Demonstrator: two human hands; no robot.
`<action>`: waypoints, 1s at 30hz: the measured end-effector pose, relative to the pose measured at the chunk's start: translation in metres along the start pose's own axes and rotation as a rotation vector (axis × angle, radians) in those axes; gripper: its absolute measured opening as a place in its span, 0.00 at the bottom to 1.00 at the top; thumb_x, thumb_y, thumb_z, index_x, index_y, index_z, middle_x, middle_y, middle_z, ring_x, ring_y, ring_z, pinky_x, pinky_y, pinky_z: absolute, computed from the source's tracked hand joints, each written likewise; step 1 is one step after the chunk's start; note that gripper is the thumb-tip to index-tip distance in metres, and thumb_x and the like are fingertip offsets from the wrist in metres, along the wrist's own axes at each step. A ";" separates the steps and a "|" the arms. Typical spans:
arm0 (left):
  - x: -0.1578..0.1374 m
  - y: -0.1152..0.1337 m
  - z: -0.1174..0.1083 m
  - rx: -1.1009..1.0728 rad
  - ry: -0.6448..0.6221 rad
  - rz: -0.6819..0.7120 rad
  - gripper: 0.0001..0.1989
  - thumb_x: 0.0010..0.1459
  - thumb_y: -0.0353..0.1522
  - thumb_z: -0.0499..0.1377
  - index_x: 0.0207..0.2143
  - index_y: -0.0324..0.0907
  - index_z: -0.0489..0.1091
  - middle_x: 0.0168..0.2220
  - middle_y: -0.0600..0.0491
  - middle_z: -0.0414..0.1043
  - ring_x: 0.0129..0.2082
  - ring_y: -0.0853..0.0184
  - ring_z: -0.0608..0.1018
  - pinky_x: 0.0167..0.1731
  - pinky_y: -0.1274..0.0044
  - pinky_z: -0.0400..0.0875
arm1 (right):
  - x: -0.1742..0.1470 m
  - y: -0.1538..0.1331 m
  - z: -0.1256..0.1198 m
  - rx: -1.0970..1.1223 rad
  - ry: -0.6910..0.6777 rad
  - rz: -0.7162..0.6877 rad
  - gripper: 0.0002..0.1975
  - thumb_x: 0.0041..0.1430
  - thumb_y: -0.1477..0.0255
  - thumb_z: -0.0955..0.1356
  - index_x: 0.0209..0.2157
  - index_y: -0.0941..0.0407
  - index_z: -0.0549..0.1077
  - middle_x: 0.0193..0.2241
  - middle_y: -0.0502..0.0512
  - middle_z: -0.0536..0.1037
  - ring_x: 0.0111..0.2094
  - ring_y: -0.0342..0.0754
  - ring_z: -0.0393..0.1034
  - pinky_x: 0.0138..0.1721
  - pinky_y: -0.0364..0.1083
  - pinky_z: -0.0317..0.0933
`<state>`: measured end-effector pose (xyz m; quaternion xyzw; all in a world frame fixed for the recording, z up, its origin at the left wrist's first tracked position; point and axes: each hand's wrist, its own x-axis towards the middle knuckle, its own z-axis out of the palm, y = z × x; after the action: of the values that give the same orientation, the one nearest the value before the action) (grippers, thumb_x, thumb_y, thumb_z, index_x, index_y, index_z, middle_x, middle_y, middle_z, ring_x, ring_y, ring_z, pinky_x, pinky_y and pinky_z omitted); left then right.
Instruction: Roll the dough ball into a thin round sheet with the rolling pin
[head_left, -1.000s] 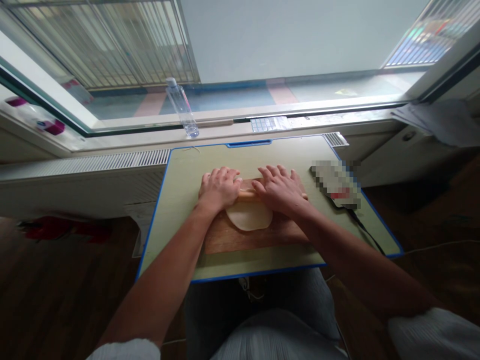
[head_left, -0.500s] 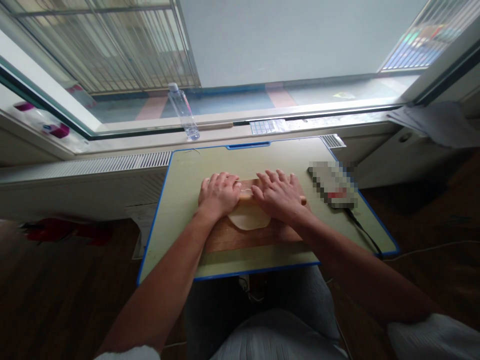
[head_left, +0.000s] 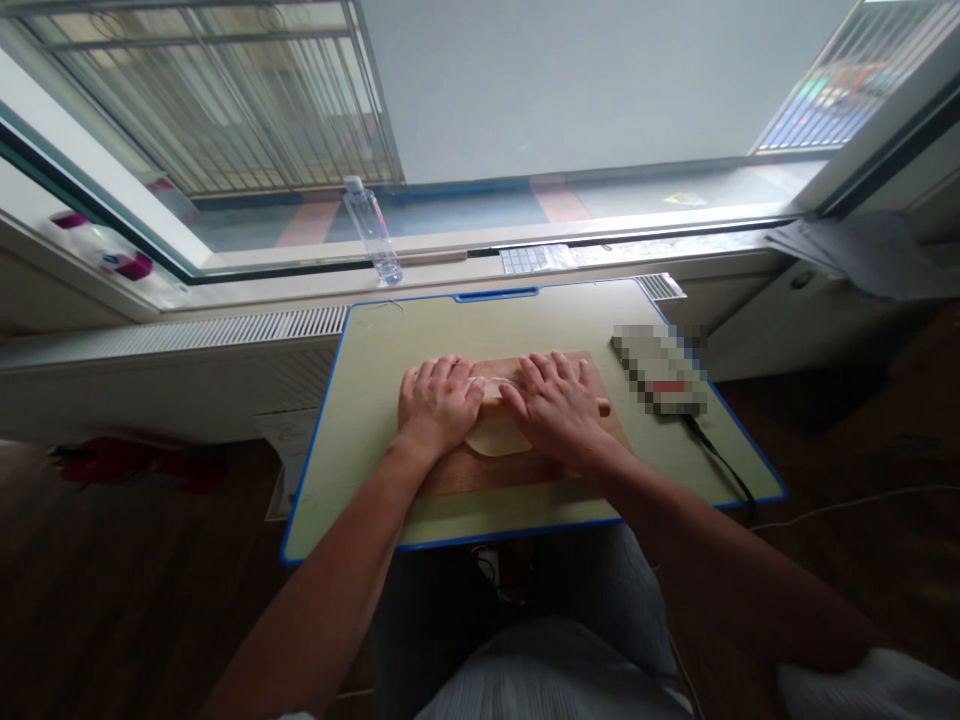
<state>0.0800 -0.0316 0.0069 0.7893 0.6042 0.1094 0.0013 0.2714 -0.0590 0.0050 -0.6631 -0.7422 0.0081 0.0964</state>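
A thin wooden rolling pin (head_left: 492, 403) lies crosswise over a pale flat sheet of dough (head_left: 499, 438). Under the dough is a brown wooden board (head_left: 469, 474). My left hand (head_left: 439, 400) rests palm down over the left part of the pin, its thumb along the wood and its fingers reaching forward. Over the right part lies my right hand (head_left: 559, 400) in the same way, and the pin's right end sticks out past it. Both hands hide much of the pin. Dough shows on the near and far sides of the pin, between my thumbs.
The board lies on a small light-topped table (head_left: 352, 420) with a blue rim. At the table's right, a blurred-out phone-like device (head_left: 660, 372) has a black cable (head_left: 716, 452). A clear bottle (head_left: 373, 235) stands on the windowsill, and papers (head_left: 862, 250) lie at the right.
The pin has shifted slightly toward me over the dough, and more dough shows on its far side. Both hands stay on it. The view has tilted a little.
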 end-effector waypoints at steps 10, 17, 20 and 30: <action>-0.019 0.003 -0.001 -0.029 0.019 0.010 0.27 0.78 0.43 0.48 0.69 0.50 0.75 0.74 0.48 0.70 0.72 0.49 0.71 0.72 0.53 0.61 | -0.017 -0.002 0.004 0.040 0.017 -0.004 0.37 0.80 0.52 0.57 0.76 0.61 0.66 0.75 0.69 0.67 0.77 0.68 0.54 0.76 0.71 0.44; -0.034 0.007 -0.007 -0.031 -0.011 0.008 0.29 0.78 0.42 0.47 0.72 0.47 0.72 0.76 0.46 0.66 0.76 0.49 0.68 0.73 0.50 0.61 | -0.032 -0.006 0.000 0.046 -0.021 0.001 0.37 0.81 0.53 0.56 0.77 0.63 0.64 0.77 0.69 0.64 0.78 0.69 0.52 0.76 0.71 0.44; -0.043 0.007 -0.006 -0.047 -0.011 0.007 0.29 0.77 0.42 0.47 0.73 0.47 0.71 0.77 0.47 0.64 0.76 0.49 0.67 0.73 0.50 0.60 | -0.040 -0.009 -0.002 0.044 -0.028 -0.004 0.36 0.81 0.53 0.56 0.77 0.62 0.64 0.77 0.68 0.63 0.78 0.68 0.53 0.76 0.71 0.44; -0.066 0.009 -0.004 -0.085 -0.004 -0.014 0.30 0.78 0.43 0.47 0.77 0.51 0.65 0.78 0.48 0.62 0.78 0.50 0.64 0.77 0.48 0.54 | -0.063 -0.009 0.007 0.043 0.043 -0.041 0.39 0.79 0.52 0.58 0.79 0.63 0.59 0.77 0.69 0.63 0.77 0.68 0.55 0.76 0.69 0.45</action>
<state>0.0714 -0.0977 0.0011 0.7846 0.6043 0.1335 0.0369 0.2681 -0.1211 -0.0092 -0.6454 -0.7532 0.0079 0.1265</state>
